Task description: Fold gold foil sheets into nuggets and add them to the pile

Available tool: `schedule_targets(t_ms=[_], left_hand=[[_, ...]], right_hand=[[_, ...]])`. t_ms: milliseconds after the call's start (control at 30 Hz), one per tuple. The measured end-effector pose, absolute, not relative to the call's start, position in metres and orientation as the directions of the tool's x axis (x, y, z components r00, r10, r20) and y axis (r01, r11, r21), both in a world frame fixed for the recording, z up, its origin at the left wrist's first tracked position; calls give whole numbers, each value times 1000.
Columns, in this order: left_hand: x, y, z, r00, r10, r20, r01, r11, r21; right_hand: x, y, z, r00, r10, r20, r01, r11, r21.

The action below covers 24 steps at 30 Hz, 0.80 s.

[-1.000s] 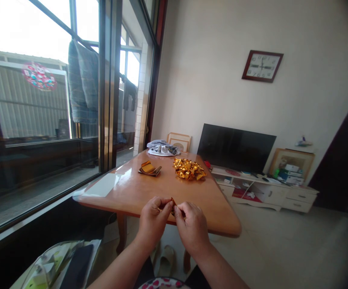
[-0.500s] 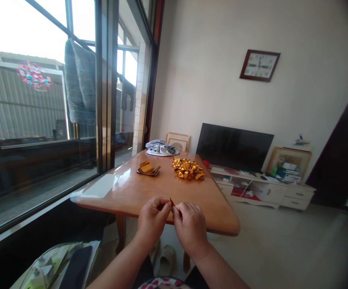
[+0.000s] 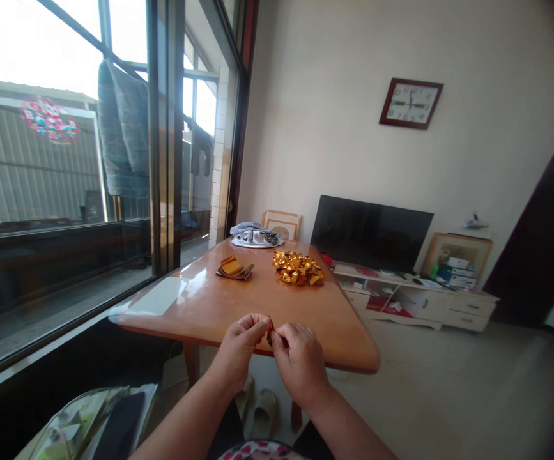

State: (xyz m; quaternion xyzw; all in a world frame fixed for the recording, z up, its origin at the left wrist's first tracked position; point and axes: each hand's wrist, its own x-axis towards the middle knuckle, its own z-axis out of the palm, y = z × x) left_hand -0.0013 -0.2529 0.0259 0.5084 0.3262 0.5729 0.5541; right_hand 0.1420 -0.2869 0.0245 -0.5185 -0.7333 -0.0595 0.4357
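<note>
Glossy, orange-brown varnished wood of a table (image 3: 296,319) spreads ahead, its rounded near edge passing under both bare hands. The left hand (image 3: 238,345) and right hand (image 3: 300,361) meet at 12 o'clock, their curled fingers pinching a small creased strip of gold foil (image 3: 270,332) from either side, though they hide most of its shape. On the tabletop, a flat stack of foil sheets (image 3: 233,269) lies at 11 o'clock, a crinkly heap of folded gold foil (image 3: 298,268) sits at 1 o'clock, and a rumpled cloth bundle (image 3: 256,237) rests farther off at 12 o'clock.
</note>
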Motion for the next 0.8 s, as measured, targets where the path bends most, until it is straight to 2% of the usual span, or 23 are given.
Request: schedule_targets(t_ms=[133, 300, 400, 533, 667, 800], left_hand=[[-2, -251, 24, 240, 949, 203, -338, -114, 934], [-2, -254, 27, 203, 949, 239, -240, -188, 952], [-4, -253, 26, 128, 957, 260, -171, -237, 956], [-6, -252, 25, 27, 965, 261, -140, -255, 957], [-5, -257, 29, 79, 965, 250, -186, -232, 955], [-1, -264, 33, 236, 946, 222, -287, -151, 946]], right_hand=[[143, -287, 24, -55, 732, 679, 761, 471, -447], [145, -287, 24, -19, 768, 640, 702, 466, -538], [148, -285, 23, 23, 831, 556, 559, 450, -696], [150, -281, 18, 34, 909, 415, 275, 391, -878], [151, -280, 13, -7, 945, 328, 78, 327, -942], [151, -282, 13, -32, 954, 299, 28, 300, -954]])
